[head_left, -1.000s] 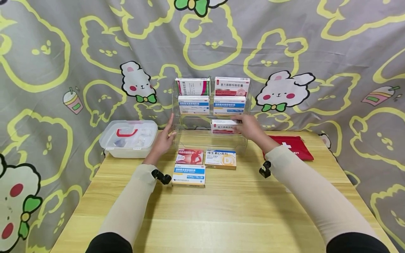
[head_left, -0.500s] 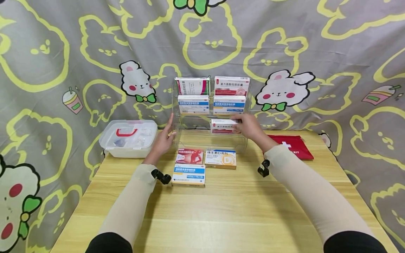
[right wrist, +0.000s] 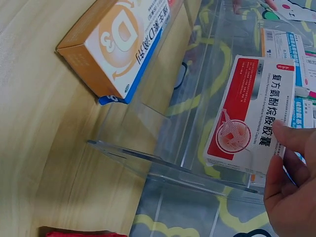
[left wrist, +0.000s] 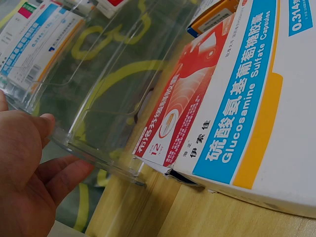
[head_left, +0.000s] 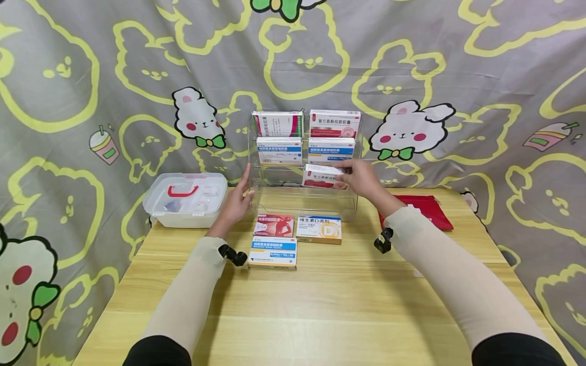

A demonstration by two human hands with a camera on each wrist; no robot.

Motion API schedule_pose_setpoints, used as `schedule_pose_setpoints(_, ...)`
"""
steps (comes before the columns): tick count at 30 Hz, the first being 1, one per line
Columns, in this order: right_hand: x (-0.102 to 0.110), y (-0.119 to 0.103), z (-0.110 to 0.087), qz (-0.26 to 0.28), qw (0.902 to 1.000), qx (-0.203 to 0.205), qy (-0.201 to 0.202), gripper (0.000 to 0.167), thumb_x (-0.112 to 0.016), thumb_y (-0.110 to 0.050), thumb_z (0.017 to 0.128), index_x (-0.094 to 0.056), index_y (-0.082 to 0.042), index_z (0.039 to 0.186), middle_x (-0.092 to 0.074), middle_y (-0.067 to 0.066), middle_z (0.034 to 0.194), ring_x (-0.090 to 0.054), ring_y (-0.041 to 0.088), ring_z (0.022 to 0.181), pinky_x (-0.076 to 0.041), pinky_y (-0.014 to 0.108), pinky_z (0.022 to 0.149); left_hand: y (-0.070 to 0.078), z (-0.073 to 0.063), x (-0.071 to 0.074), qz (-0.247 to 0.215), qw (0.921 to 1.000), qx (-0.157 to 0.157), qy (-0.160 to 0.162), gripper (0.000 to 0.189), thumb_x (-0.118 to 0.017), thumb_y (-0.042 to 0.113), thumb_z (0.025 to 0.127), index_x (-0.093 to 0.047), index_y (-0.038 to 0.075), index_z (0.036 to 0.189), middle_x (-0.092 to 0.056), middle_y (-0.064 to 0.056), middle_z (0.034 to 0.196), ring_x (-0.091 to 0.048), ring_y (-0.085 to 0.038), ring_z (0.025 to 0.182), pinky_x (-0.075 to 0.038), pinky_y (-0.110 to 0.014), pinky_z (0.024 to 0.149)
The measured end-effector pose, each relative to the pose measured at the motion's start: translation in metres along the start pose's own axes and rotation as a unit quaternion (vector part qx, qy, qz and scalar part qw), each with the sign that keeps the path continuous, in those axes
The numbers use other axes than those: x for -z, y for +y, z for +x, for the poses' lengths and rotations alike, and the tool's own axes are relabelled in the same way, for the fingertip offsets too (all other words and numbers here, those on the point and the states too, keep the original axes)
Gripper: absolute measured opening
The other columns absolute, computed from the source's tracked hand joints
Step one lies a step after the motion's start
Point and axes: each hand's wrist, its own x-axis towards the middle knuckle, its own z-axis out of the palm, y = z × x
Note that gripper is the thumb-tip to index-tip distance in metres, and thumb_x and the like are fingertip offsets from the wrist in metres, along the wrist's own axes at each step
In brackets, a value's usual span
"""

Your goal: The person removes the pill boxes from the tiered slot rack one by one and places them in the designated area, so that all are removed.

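Observation:
A clear tiered display rack [head_left: 306, 201] stands at the back of the table, with several medicine boxes in its upper tiers. My right hand [head_left: 361, 179] pinches a white and red medicine box [right wrist: 251, 111] by its edge, tilted at the third tier. The left hand [head_left: 235, 207] rests its straight fingers against the rack's left side, seen close in the left wrist view. In front of the rack lie a red medicine box [head_left: 273, 225], a vitamin D box [head_left: 319, 230] and a blue and white glucosamine box [head_left: 273, 252].
Left of the rack sits a lidded plastic case [head_left: 185, 201] with a red handle. A red first-aid pouch [head_left: 432, 212] lies to the right, partly behind the right forearm. A patterned curtain [head_left: 306, 61] hangs behind the wooden table [head_left: 316, 315].
My right hand has raised the white and red box a little within the third tier and tilted it. The left hand stays at the rack's side.

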Motion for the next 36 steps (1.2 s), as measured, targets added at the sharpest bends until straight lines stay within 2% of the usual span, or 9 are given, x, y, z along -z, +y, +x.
schedule_pose_setpoints(9,0.008,-0.006,-0.001,0.011,0.9999,-0.001,0.008,0.036,-0.069,-0.007,0.099,-0.07,-0.011,0.135,-0.065,0.014,0.136,-0.06,0.029,0.102,-0.049,0.035,0.072,0.001,-0.001,0.0,-0.001,1.0,0.006,-0.001,0.087,-0.051,0.013,0.109,0.005,0.057,0.16,-0.035,-0.022,0.162,-0.044,-0.039,0.145,-0.054,-0.035,0.062)
schedule_pose_setpoints(14,0.013,-0.013,-0.003,0.012,0.9997,-0.009,0.017,0.039,-0.07,-0.008,0.099,-0.069,-0.015,0.137,-0.067,0.013,0.131,-0.06,0.028,0.095,-0.047,0.033,0.065,0.0,-0.001,0.0,-0.005,0.9999,0.009,-0.001,0.087,-0.051,0.013,0.109,0.005,0.056,0.16,-0.035,-0.021,0.162,-0.045,-0.038,0.145,-0.053,-0.035,0.056)
schedule_pose_setpoints(19,0.018,-0.02,-0.008,0.0,0.9995,0.008,0.029,0.036,-0.071,-0.01,0.098,-0.071,-0.015,0.134,-0.069,0.012,0.126,-0.057,0.027,0.084,-0.041,0.033,0.059,0.001,-0.001,0.0,-0.005,0.9999,0.011,0.0,0.087,-0.052,0.014,0.109,0.005,0.057,0.16,-0.035,-0.021,0.163,-0.045,-0.037,0.144,-0.052,-0.037,0.055)
schedule_pose_setpoints(24,0.02,-0.023,-0.013,0.002,0.9988,0.028,0.04,0.034,-0.072,-0.011,0.098,-0.073,-0.014,0.132,-0.069,0.012,0.127,-0.062,0.028,0.084,-0.042,0.032,0.057,0.001,-0.001,0.0,-0.002,0.9999,0.012,0.001,0.087,-0.052,0.014,0.109,0.005,0.058,0.159,-0.036,-0.021,0.162,-0.046,-0.038,0.144,-0.054,-0.04,0.06)
schedule_pose_setpoints(28,0.023,-0.025,-0.017,-0.002,0.9972,0.052,0.055,0.033,-0.073,-0.011,0.097,-0.074,-0.013,0.13,-0.069,0.012,0.128,-0.058,0.025,0.081,-0.042,0.031,0.057,0.001,-0.001,-0.001,0.008,0.9999,0.012,0.003,0.087,-0.052,0.015,0.109,0.005,0.058,0.159,-0.037,-0.02,0.162,-0.047,-0.038,0.143,-0.055,-0.039,0.065)
schedule_pose_setpoints(36,0.027,-0.029,-0.025,0.003,0.9952,0.081,0.054,0.035,-0.074,-0.007,0.095,-0.075,-0.015,0.129,-0.072,0.009,0.12,-0.057,0.021,0.074,-0.038,0.028,0.053,0.001,-0.002,-0.001,0.011,0.9999,0.008,0.005,0.087,-0.052,0.014,0.109,0.004,0.058,0.159,-0.038,-0.02,0.161,-0.048,-0.036,0.142,-0.051,-0.037,0.058)
